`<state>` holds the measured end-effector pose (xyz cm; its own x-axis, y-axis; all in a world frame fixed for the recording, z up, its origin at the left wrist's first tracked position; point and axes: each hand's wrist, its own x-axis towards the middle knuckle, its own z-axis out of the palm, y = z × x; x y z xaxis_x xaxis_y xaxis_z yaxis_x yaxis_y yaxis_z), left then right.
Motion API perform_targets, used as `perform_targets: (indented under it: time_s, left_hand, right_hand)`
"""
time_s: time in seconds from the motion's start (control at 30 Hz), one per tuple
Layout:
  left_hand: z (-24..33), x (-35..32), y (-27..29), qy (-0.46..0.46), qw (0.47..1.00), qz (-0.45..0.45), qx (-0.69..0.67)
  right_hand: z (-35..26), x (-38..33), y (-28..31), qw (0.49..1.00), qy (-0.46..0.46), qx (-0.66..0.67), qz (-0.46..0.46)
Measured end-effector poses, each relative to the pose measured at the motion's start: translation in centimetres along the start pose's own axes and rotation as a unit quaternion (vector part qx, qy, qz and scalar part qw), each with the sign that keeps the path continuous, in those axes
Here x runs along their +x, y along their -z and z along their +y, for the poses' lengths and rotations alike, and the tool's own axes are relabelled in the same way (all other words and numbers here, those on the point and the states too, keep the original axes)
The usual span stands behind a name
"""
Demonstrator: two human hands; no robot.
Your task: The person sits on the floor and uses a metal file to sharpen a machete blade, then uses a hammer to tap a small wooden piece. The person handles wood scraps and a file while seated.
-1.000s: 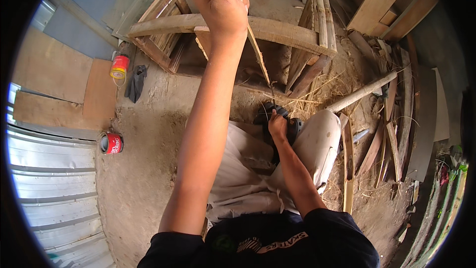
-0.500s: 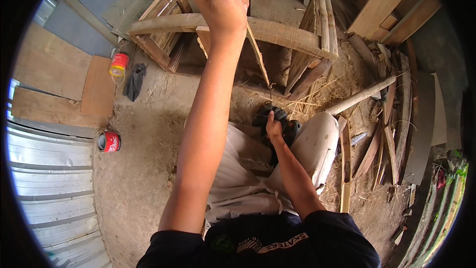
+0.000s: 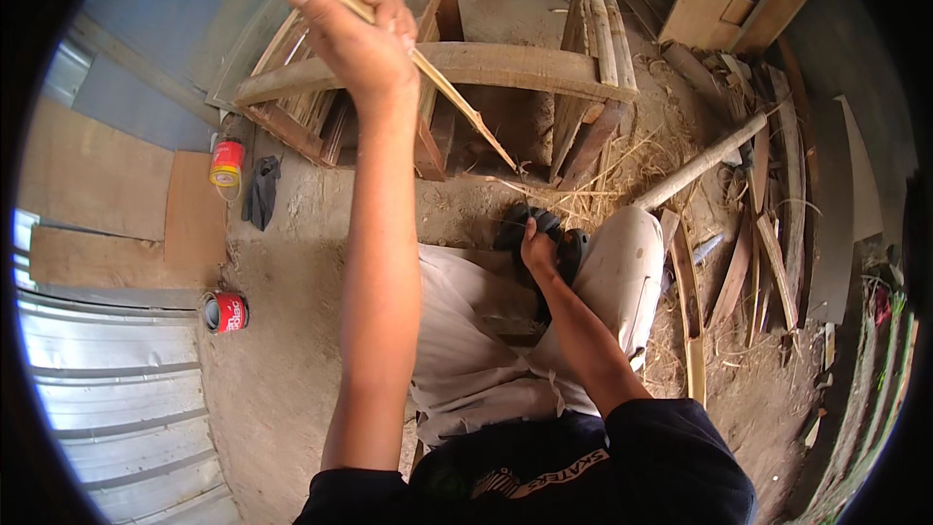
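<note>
High in front of me, my left hand (image 3: pixel 362 47) is closed round a thin wooden strip (image 3: pixel 459 104). The strip slants down to the right, its lower tip in front of a wooden frame (image 3: pixel 486 68). Low between my knees, my right hand (image 3: pixel 537 247) is closed, thumb upward. A thin dark piece juts from its top toward the strip's tip; I cannot make out what it is. Dark footwear (image 3: pixel 575 251) lies just behind and beside that hand. The strip's tip is a little above the right hand, apart from it.
Wood scraps and a pale pole (image 3: pixel 705 163) lie at the right, with straw-like shavings (image 3: pixel 607 175) near the frame. Left are a red can (image 3: pixel 226 312), a red-yellow can (image 3: pixel 226 163) and a dark cloth-like piece (image 3: pixel 260 192). Corrugated metal (image 3: pixel 117 399) lines the lower left.
My left hand has swung to the left, tilting the strip into a flatter slant. My right hand stays low between my knees. The whole view has shifted slightly.
</note>
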<state>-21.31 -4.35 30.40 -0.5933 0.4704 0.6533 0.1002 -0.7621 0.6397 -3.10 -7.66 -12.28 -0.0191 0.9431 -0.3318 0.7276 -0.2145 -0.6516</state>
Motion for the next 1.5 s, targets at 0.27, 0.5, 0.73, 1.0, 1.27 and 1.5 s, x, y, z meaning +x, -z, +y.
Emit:
perform_targets:
  time_s: [0.27,0.5,0.73,1.0,1.27,1.5]
  left_hand:
    - [-0.2,0.9,2.1,0.039,0.998,-0.030,-0.049]
    - [1.6,-1.0,7.9,-0.019,0.997,0.008,-0.068]
    - [2.9,-2.3,17.7,0.024,0.971,0.237,-0.008]
    - [-1.9,-3.6,31.2,0.184,0.910,0.366,0.064]
    - [-13.2,-14.2,38.3,0.522,0.761,0.226,0.312]
    - [-19.6,-17.8,32.0,0.589,0.700,-0.195,0.353]
  right_hand:
    - [2.4,2.4,-3.1,0.956,-0.111,0.224,-0.153]
    - [1.3,1.5,-1.5,0.977,-0.061,0.157,-0.132]
    - [-5.4,-3.1,7.7,0.605,-0.316,0.589,-0.432]
    - [-2.1,-12.3,12.2,0.722,-0.330,0.492,-0.359]
    - [-1.2,-13.8,14.0,0.715,-0.368,0.522,-0.284]
    - [0.2,-17.3,22.5,0.919,-0.245,0.285,-0.122]
